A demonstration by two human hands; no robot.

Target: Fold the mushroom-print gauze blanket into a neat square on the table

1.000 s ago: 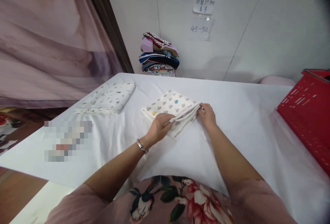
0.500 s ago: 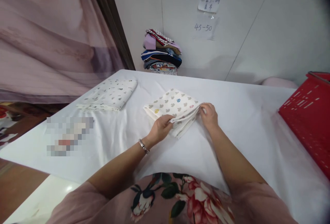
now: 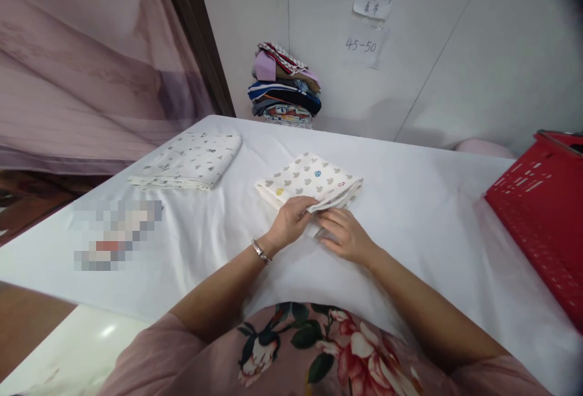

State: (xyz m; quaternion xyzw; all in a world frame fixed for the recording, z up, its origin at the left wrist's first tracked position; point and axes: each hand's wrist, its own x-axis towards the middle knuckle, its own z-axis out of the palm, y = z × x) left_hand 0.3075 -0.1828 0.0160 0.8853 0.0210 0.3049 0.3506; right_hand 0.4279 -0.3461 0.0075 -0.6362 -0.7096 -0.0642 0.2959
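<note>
A folded white cloth [image 3: 314, 174] with grey, blue and yellow motifs lies on the table in front of me. My left hand [image 3: 294, 217] pinches its near corner, thumb on top. Close beside it, my right hand [image 3: 344, 232] has its fingers bent at the cloth's near edge, with some layers tucked by the fingertips; exactly what the fingertips grip is partly hidden. Farther left rests a second folded white cloth [image 3: 191, 159] with small dark prints, apart from both hands.
A white sheet covers the table [image 3: 423, 214]. A red basket [image 3: 542, 201] stands at the right edge. Left of my hands lies a pixelated item [image 3: 121, 232]. Beyond the far edge is a stack of folded fabrics [image 3: 286, 86] by the wall, below paper signs [image 3: 373, 1].
My right hand has left the cloth's right corner and come left and nearer, beside my left hand. My left hand still holds the near corner. The view has shifted slightly.
</note>
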